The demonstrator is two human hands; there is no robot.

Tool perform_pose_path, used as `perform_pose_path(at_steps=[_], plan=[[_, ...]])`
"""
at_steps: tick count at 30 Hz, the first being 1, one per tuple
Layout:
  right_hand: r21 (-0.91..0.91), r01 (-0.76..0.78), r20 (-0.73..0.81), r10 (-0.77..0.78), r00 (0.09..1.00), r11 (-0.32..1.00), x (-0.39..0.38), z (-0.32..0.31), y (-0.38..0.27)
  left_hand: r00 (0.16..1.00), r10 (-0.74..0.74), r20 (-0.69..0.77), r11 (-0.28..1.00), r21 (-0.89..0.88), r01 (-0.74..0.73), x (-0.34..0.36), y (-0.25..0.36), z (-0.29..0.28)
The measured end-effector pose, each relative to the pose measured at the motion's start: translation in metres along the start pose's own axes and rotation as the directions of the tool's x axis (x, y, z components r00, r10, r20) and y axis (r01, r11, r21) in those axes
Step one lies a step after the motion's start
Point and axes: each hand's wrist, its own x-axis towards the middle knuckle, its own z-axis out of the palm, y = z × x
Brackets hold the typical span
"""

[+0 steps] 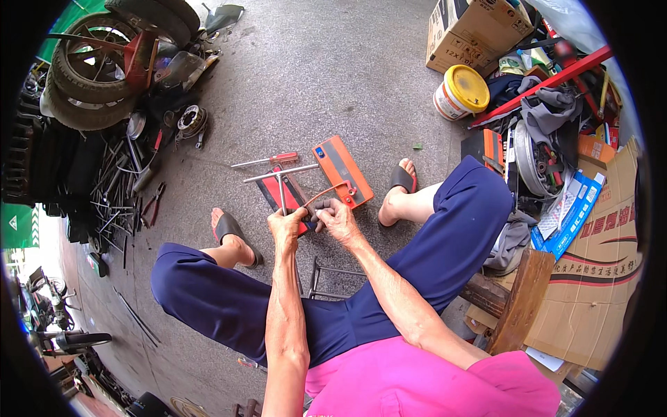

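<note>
My left hand point(285, 229) is closed round the shaft of a T-handle wrench point(280, 186), whose crossbar points away from me. Close beside it, my right hand point(339, 221) has its fingers pinched together; what they hold is too small and dark to make out. An orange-and-black battery point(345, 167) lies on the ground just beyond. From its red terminal a reddish wire point(326, 190) curves to my fingers. Partly under the wrench and my left hand lies a red-and-black battery point(272, 189). A screwdriver with a red handle point(283, 158) rests on the far side of it.
Wheels with tyres point(90, 76) and scattered hand tools point(114, 184), with red-handled pliers point(154, 203), lie to the left. At right are a yellow-lidded bucket point(467, 89), a carton point(476, 35), a heap of parts and cloth, a wooden beam point(522, 299) and flattened cardboard point(590, 292).
</note>
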Motion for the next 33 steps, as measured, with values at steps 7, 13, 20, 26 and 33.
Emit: perform_pose_path(at_steps=[7, 13, 20, 26, 33], plan=[[-0.087, -0.026, 0.114, 0.036, 0.993, 0.996, -0.003, 0.008, -0.003, 1.000, -0.031, -0.001, 1.000, 0.004, 0.031, 0.000, -0.004, -0.004], [-0.172, -0.007, -0.033, 0.002, 0.999, 0.985, -0.001, 0.015, 0.010, 0.998, -0.063, 0.008, 0.998, -0.016, 0.063, 0.000, -0.006, -0.003], [-0.468, 0.151, -0.161, -0.252, 0.954, 0.871, -0.004, 0.023, 0.014, 0.994, -0.039, 0.101, 0.999, 0.012, 0.038, 0.004, -0.013, -0.011], [-0.191, -0.060, -0.253, 0.010, 0.967, 0.980, -0.010, 0.026, -0.001, 0.986, -0.011, 0.168, 1.000, 0.014, 0.009, -0.008, -0.003, -0.006], [-0.105, -0.256, -0.197, 0.232, 0.953, 0.961, -0.004, 0.015, -0.018, 0.970, 0.047, 0.239, 0.998, 0.033, -0.057, -0.007, -0.008, -0.008]])
